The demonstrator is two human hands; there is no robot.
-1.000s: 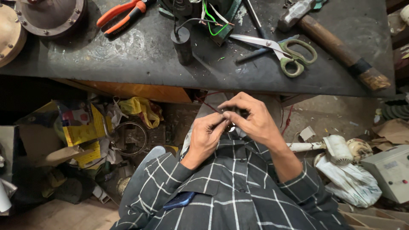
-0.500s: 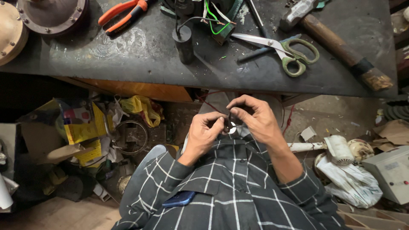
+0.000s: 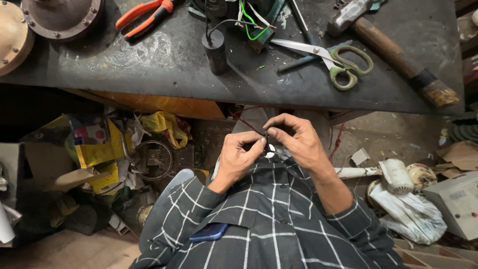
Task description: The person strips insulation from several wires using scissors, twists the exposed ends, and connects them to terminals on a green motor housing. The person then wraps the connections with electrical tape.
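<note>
Dark thin wire (image 3: 265,138) pinched between fingertips of left hand (image 3: 238,158) and right hand (image 3: 297,142), both closed tight.

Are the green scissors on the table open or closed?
Closed: the scissors lie flat on the dark table, blades together in one point, green handles side by side.

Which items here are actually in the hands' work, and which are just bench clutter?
In hand:
left hand
right hand
thin red wire
small dark part with a white spot

Lying about:
scissors
hammer
orange pliers
black cylinder
</note>
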